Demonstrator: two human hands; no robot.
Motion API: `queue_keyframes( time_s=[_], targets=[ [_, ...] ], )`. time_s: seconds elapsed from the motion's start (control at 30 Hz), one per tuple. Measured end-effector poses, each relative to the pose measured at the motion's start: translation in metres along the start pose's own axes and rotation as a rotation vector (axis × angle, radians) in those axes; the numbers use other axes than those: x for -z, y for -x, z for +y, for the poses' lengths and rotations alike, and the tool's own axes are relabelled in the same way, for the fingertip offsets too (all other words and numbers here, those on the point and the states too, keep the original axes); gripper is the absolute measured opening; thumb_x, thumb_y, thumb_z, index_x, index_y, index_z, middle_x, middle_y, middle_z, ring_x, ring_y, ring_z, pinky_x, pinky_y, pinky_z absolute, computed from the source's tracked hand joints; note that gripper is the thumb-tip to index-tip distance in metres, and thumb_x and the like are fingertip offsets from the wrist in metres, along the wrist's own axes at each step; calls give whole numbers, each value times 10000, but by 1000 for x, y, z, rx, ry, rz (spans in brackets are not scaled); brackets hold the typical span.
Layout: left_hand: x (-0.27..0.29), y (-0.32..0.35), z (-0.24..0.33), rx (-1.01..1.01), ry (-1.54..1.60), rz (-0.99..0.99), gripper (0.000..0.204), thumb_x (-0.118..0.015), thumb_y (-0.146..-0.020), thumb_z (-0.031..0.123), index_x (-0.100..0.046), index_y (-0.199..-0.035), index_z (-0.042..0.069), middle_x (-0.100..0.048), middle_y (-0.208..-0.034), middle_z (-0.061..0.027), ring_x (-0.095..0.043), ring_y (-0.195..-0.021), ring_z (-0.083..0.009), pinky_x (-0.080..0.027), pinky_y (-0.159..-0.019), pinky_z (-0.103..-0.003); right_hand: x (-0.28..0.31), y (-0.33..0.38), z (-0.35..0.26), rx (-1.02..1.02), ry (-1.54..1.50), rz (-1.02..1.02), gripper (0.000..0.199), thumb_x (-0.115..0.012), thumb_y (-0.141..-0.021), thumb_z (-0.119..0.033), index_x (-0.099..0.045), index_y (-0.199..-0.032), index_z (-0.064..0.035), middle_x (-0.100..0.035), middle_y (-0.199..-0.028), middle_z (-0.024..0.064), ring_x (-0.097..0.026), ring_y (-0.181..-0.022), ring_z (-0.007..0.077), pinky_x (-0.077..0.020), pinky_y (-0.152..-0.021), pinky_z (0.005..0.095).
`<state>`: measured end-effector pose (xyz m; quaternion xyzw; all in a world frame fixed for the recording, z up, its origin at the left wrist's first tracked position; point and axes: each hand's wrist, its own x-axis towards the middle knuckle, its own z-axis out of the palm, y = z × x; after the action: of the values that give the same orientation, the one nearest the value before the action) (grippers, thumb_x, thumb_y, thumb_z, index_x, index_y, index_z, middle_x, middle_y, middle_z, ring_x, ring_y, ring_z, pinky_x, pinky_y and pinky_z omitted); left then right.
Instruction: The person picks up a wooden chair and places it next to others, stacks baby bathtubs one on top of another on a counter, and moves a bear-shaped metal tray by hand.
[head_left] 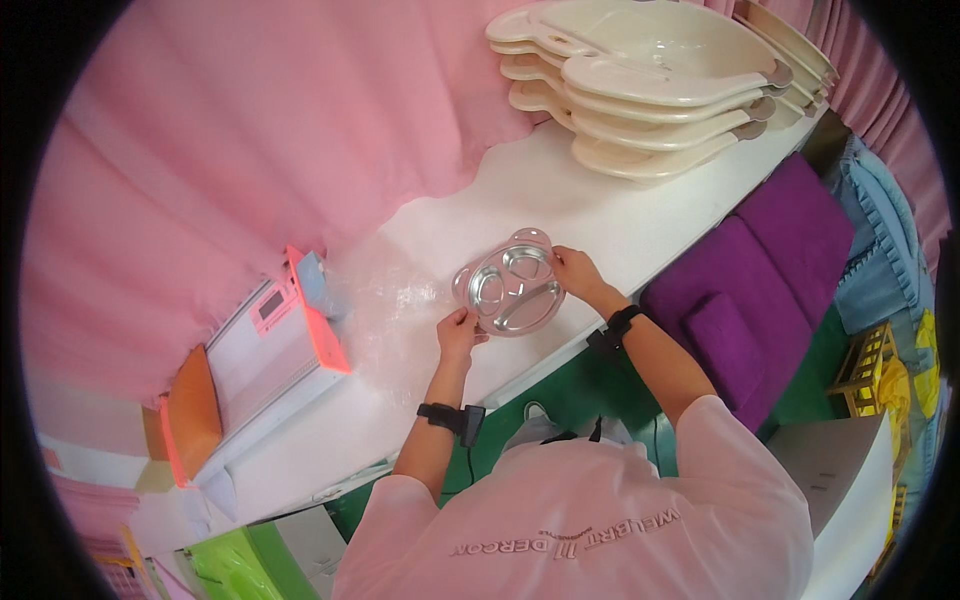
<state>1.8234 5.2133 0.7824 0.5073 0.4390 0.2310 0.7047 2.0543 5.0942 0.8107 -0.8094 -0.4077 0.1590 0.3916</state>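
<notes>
Far to the left of my left hand, well apart from it, a white and pink device with a small display lies on the white table; an orange flat piece sits beyond it, further left. Neither is within reach of my fingers as they stand. My left hand is closed narrowly on the lower-left rim of the metal divided tray, thumb on top and fingers curled at the edge; a black wrist strap sits on that forearm. The tray lies flat on the table directly between my two hands, just to the right of my left hand and just to the left of my right hand. It is a shiny, animal-face shape with two small ears and several compartments; its ears point away from me, up the table, so its long axis runs away from my body rather than across from hand to hand. My right hand grips the upper-right rim, fingers pinched close on the edge, touching the tray. Both hands are equally near, each in contact with an opposite side. Well beyond my right hand, up and to the right, a stack of cream plastic trays rests on the table. Below and right of my right forearm, folded purple cloth lies off the table edge.
</notes>
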Motion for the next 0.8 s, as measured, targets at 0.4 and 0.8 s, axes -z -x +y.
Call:
queue_keyframes(
  time_s=[0.4, 0.8],
  targets=[
    [14, -65, -40, -368, -563, 360, 304, -697, -769, 98, -594, -1033, -13, -584, -811, -73, -572, -672, -122, -464, -486, -234, -30, -54, 52, 104, 376, -165, 440, -427, -885, -286, -479, -1233, -20, -631, -710, 175, -612, -665, 354, -489, -602, 464],
    [4, -57, -18, 135, -17, 95, 364, -602, -838, 75, -468, -1130, -96, -548, -953, -123, -605, -767, -222, -563, -663, -340, -40, -43, 71, -163, -8, -316, 533, -338, -918, -453, -442, -1303, -99, -640, -866, 200, -602, -766, 395, -477, -714, 470]
  ],
)
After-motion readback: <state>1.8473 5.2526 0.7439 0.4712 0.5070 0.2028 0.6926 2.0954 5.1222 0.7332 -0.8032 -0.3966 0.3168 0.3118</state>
